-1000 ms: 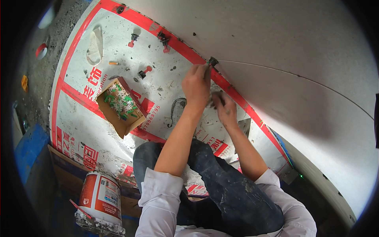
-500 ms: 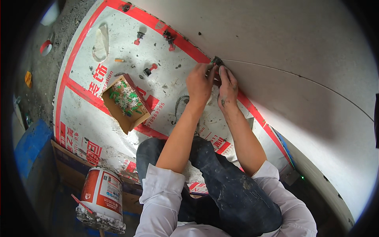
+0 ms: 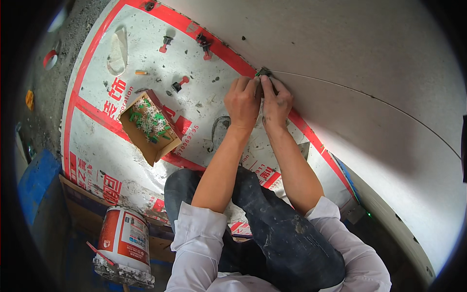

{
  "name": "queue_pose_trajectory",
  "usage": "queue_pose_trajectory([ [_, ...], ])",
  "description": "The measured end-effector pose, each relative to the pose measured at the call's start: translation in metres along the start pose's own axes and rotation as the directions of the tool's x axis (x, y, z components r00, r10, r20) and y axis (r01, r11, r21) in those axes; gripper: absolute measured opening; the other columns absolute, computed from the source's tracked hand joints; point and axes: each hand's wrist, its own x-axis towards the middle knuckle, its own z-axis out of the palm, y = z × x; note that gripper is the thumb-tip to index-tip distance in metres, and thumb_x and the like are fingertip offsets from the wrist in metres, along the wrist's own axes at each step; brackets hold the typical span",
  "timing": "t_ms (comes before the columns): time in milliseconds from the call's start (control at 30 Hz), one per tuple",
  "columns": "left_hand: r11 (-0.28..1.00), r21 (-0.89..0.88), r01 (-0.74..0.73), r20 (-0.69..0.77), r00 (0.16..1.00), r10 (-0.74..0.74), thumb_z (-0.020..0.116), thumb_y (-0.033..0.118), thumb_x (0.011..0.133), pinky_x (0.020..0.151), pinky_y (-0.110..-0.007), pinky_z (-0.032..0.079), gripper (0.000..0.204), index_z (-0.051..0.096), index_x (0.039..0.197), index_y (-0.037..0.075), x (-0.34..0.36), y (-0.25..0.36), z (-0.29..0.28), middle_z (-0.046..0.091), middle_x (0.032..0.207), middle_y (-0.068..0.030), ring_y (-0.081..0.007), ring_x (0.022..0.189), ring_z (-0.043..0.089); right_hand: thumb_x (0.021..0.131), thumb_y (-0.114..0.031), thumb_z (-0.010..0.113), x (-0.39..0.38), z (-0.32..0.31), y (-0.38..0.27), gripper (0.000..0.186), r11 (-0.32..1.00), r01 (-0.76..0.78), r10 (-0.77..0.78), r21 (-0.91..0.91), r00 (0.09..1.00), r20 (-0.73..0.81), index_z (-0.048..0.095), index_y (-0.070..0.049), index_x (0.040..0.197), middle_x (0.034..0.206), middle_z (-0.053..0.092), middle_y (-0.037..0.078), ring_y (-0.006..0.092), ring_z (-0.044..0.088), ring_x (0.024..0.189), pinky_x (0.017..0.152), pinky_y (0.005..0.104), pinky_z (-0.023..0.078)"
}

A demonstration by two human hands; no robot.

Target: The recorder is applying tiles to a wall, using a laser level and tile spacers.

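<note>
My left hand and my right hand meet at the foot of a big grey panel, where a thin joint line begins. Both have their fingers pinched together. Between the fingertips sits a small black tile leveler, its lower part hidden; my right thumb and fingers press on it. A bit of green plastic wedge shows beside it, at my left fingertips. To the left, an open cardboard box holds many white cross spacers and green wedges.
Loose black-and-red tile levelers lie on the printed floor sheet, along with a crumpled white glove-like piece and a cigarette butt. A mortar-smeared bucket stands at lower left, and a tape roll lies at far left.
My hands have drawn closer together at the joint, and my right hand has turned so its thumb presses near the black leveler. Green now shows beside it. The view has shifted slightly.
</note>
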Motion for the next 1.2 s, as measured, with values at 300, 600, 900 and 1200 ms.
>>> queue_pose_trajectory([
  [300,0.952,-0.247,0.180,0.078,0.983,-0.165,0.083,0.010,0.092,0.073,-0.041,0.057,0.012,0.083,0.104,0.006,-0.003,-0.001,0.001,0.073,0.094,-0.0109,-0.0315,0.084,0.073,0.112,-0.031,0.066,-0.001,0.000,0.025,0.030,0.846,-0.211,0.177,0.490,0.977,0.115,0.075,-0.004,0.122,0.112,0.078,0.006,0.0181,0.071,0.097,0.084,0.0373,0.058],
  [600,0.962,-0.249,0.112,0.019,0.994,-0.111,0.083,0.011,0.094,0.074,-0.039,0.058,0.014,0.083,0.107,0.005,-0.001,-0.003,0.000,0.075,0.097,-0.0122,-0.0313,0.086,0.075,0.117,-0.033,0.059,0.004,-0.002,0.024,0.035,0.588,-0.389,0.097,0.709,0.904,0.416,0.065,-0.009,0.142,0.135,0.069,0.005,0.0188,0.066,0.124,0.109,0.0382,0.054],
  [900,0.987,-0.150,0.058,0.049,0.998,-0.051,0.083,0.011,0.091,0.077,-0.043,0.056,0.011,0.081,0.100,0.005,0.005,0.001,0.000,0.073,0.093,-0.0103,-0.0326,0.088,0.071,0.114,-0.028,0.065,0.013,0.005,0.033,0.034,0.340,-0.478,0.015,0.810,0.864,0.504,0.064,-0.007,0.140,0.131,0.070,0.006,0.0195,0.065,0.124,0.112,0.0359,0.053],
  [1200,0.992,-0.119,0.032,0.059,0.998,-0.026,0.082,0.007,0.087,0.076,-0.044,0.056,0.009,0.078,0.094,0.004,0.005,-0.008,-0.004,0.073,0.094,-0.0095,-0.0330,0.087,0.071,0.105,-0.027,0.080,-0.008,0.025,-0.001,0.026,0.844,-0.202,0.251,0.497,0.967,-0.033,0.073,-0.003,0.112,0.102,0.071,-0.002,0.0084,0.063,0.087,0.074,0.0286,0.051],
])
